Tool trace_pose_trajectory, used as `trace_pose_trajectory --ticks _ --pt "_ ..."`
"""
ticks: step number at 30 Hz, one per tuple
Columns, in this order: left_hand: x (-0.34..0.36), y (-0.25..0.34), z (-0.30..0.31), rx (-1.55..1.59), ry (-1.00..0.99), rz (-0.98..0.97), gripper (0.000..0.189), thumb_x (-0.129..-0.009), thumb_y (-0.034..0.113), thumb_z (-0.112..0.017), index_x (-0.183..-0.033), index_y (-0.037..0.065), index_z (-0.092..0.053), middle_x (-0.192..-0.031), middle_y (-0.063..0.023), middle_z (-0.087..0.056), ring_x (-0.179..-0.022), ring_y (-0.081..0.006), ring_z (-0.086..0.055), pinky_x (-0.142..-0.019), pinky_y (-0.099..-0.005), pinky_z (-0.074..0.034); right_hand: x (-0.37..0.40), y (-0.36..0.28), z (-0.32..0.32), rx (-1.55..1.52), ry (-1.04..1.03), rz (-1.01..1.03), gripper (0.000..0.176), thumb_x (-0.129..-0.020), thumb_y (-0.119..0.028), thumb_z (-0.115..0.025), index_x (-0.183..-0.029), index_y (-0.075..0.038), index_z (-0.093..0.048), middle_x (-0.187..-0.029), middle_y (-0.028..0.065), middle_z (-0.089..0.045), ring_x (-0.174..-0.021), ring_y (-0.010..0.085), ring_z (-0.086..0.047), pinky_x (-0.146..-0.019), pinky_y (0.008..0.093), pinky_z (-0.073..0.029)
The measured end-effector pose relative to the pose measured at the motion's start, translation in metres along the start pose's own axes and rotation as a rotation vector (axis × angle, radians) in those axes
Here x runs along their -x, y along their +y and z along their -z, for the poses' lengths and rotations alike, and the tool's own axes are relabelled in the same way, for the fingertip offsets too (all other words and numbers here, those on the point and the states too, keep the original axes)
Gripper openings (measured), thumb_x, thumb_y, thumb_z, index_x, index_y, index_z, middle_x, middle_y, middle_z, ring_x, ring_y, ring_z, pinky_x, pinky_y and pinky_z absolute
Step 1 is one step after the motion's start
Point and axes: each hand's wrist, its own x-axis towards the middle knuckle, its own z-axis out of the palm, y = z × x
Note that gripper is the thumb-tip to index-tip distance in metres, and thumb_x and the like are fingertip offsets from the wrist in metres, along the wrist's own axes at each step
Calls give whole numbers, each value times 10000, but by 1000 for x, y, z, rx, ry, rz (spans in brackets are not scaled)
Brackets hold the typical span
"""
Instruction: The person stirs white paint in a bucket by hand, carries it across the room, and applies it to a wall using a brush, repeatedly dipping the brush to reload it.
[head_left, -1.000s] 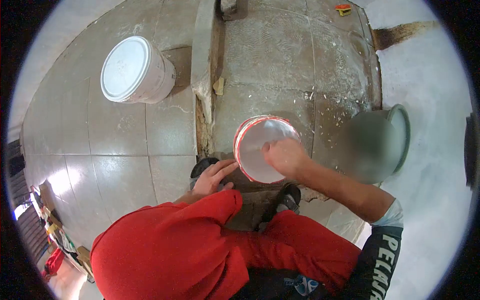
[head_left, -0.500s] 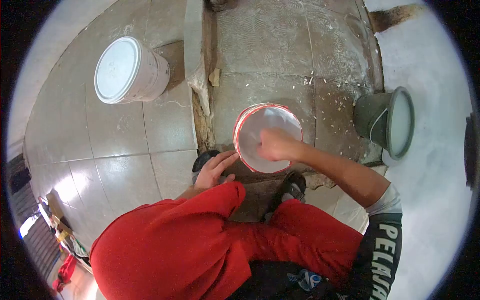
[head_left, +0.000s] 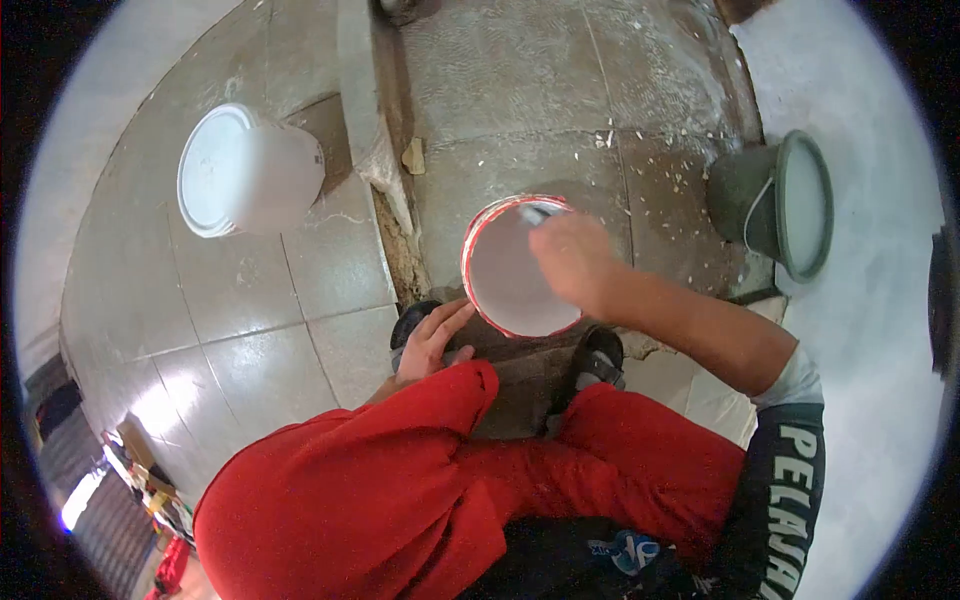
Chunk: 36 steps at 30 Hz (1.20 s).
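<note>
The person's left hand [head_left: 435,338], fingers extended, has its fingertips at the near-left rim of the red-rimmed bucket [head_left: 467,265], which stands between both hands. The right hand [head_left: 580,262], curled around a small grey tool [head_left: 535,214], is over the bucket's right side.

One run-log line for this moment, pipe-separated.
left hand: open, fingertips at red-rimmed bucket | right hand: grips partly hidden tool over same bucket | white bucket: far left | green bucket: right
</note>
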Motion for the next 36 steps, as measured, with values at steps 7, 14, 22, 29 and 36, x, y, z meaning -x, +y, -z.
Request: trace_pose_trajectory --ticks 7,14,22,29,36 --pt "1 2 -3 -27 15 37 680 -776 60 -705 -1412 77 -464 -1339 -212 -522 -1165 -403 -558 -974 -453 -471 13 -24 -36 -34 95 335 112 -737 -94 -637 -768 -18 -713 -793 175 -686 -742 319 -698 -625 439 -568" --pt "1 5 -5 32 28 87 713 -740 -30 -688 -1402 116 -468 -1336 -206 -542 -1217 -393 -548 -1035 -436 -431 30 5 -3 241 -111 488 145 -738 -89 -644 -805 26 -700 -825 159 -665 -734 302 -687 -595 399 -571" --pt "-1 9 -5 27 35 105 692 -756 -31 -681 -1400 105 -467 -1327 -214 -545 -1201 -399 -554 -1028 -437 -436 6 -14 6 258 181 315 195 -739 -123 -640 -859 13 -712 -837 149 -692 -734 297 -684 -600 405 -566" --pt "1 2 -3 -6 17 44 654 -799 77 -692 -1413 76 -466 -1328 -221 -525 -1163 -405 -556 -968 -448 -475 31 -11 -2 227 -141 671 191 -723 -154 -656 -805 3 -729 -818 157 -672 -793 271 -662 -597 397 -530" --pt "-1 14 3 15 -12 129 688 -757 -12 -691 -1401 95 -474 -1343 -220 -522 -1199 -395 -553 -1002 -434 -460 33 9 19 510 110 520 184 -782 -132 -602 -882 14 -649 -857 109 -603 -849 240 -591 -655 351 -494"
